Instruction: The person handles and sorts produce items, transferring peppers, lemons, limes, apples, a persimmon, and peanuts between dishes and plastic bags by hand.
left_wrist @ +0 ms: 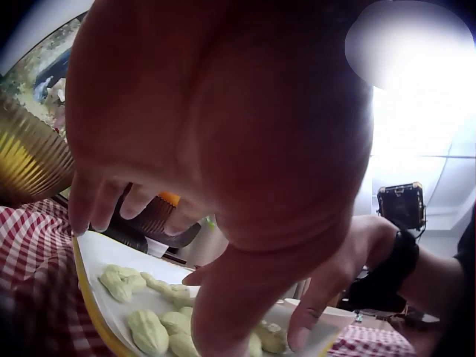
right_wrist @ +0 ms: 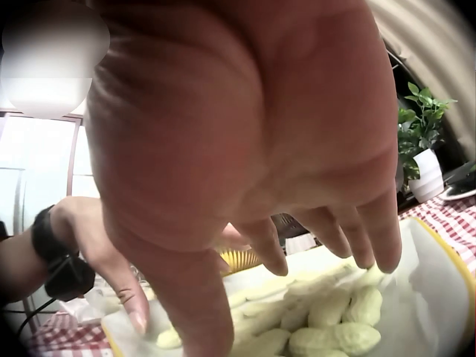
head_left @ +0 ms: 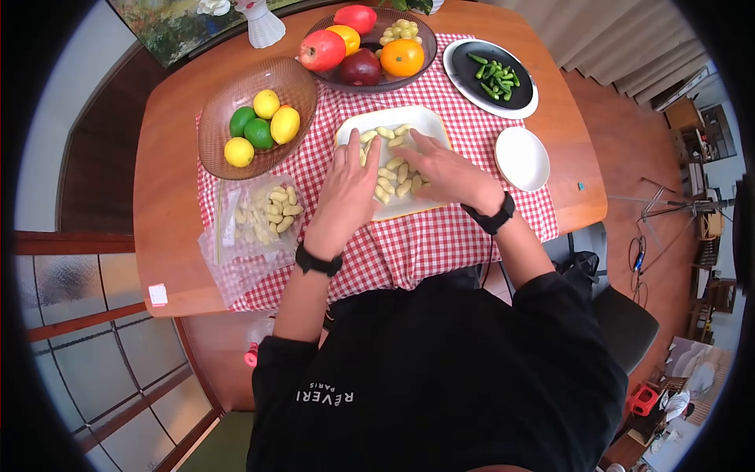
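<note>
A white rectangular dish with a yellow rim [head_left: 429, 122] holds many pale, shelled-looking peanut pods [head_left: 403, 173], spread over its bottom. Over its left side reaches my left hand [head_left: 346, 189], fingers extended, its fingertips among the peanuts near the left edge. From the right comes my right hand [head_left: 454, 175], fingers stretched out and pointing down at the peanuts. In the right wrist view its fingertips are right at the heaped peanuts [right_wrist: 364, 305], and nothing is gripped. The left wrist view shows the left thumb lowered close over peanuts [left_wrist: 147, 332]. Both wrists wear black bands.
A clear bag [head_left: 228, 236] with more peanuts lies left of the dish. Behind it stands a brown bowl [head_left: 212, 118] of lemons and limes. A fruit bowl [head_left: 429, 47] sits at the back; green peppers [head_left: 497, 77] on a plate and a white bowl [head_left: 522, 159] are right.
</note>
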The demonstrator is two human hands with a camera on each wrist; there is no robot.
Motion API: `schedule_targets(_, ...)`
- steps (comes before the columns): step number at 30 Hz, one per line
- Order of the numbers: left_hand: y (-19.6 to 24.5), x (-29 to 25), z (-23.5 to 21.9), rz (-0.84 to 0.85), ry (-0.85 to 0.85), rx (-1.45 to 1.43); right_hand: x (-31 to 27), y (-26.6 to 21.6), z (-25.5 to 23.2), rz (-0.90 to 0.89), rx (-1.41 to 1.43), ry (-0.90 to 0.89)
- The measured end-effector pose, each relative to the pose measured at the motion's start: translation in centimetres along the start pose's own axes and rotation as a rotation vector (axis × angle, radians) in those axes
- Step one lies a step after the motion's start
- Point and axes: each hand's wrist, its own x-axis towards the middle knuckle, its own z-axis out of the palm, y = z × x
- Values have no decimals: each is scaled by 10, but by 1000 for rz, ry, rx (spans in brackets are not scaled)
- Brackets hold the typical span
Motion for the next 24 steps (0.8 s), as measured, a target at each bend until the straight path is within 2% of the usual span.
schedule_targets(2,-8,18,10,-3,-141,67,8,4,9,6,-19,75)
schedule_targets(3,-9,25,12,2,-141,73,11,6,11,8,-17,82)
schedule_targets(5,-8,37,15,-64,-293,-11,18,11,13,-16,140,150)
schedule_targets(8,-14,45,32,-134,-318,-133,26,20,17,-42,217,139)
schedule_targets(11,-22,47,36,-109,-311,-277,29,27,12,-22,379,91)
schedule_targets(15,-16,40,9,-143,-331,-301,19,35,-1,-63,385,99)
schedule_targets(17,-7,35,1,-102,-287,-103,7,31,-10,-93,367,162)
schedule_targets(21,1,45,15,-101,-392,77,-2,31,-6,-67,249,16)
schedule_targets(24,-5,56,24,-95,-407,5,6,35,11,-77,177,53)
